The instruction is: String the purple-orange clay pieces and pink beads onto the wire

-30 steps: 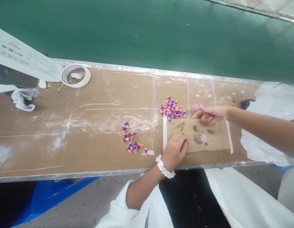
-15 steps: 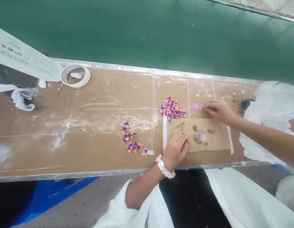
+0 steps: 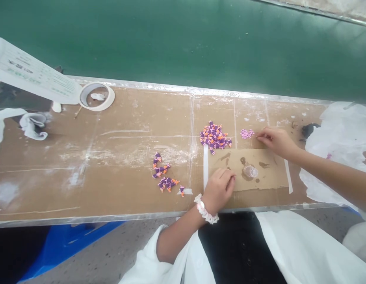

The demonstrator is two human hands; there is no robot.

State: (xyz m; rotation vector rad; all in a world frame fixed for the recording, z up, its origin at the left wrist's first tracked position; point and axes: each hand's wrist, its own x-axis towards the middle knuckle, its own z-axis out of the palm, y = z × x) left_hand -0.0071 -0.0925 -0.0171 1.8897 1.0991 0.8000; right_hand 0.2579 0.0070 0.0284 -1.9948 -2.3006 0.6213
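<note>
My left hand (image 3: 220,188), with a white scrunchie at its wrist, is closed in a pinch over the left part of a taped-down cardboard piece (image 3: 271,173). Whatever its fingers hold is hidden. My right hand (image 3: 273,140) pinches just right of a small heap of pink-purple beads (image 3: 247,134); anything between the fingertips is too small to make out. On the cardboard piece, among wet-looking stains, sits a small clear cup (image 3: 250,171). A pile of purple and orange figurines (image 3: 214,136) lies left of the beads. Several more figurines (image 3: 168,183) are spread further left.
At the far left are a roll of tape (image 3: 108,98), a large white bottle (image 3: 41,75) with printed text and crumpled white tissue (image 3: 33,125). White sheeting (image 3: 321,165) covers the right end near a dark lump (image 3: 310,130). A green surface (image 3: 171,43) runs behind the table.
My right hand has shifted slightly right, away from the bead heap, its fingers still pinched. My left hand stays in place. The view has moved slightly.
</note>
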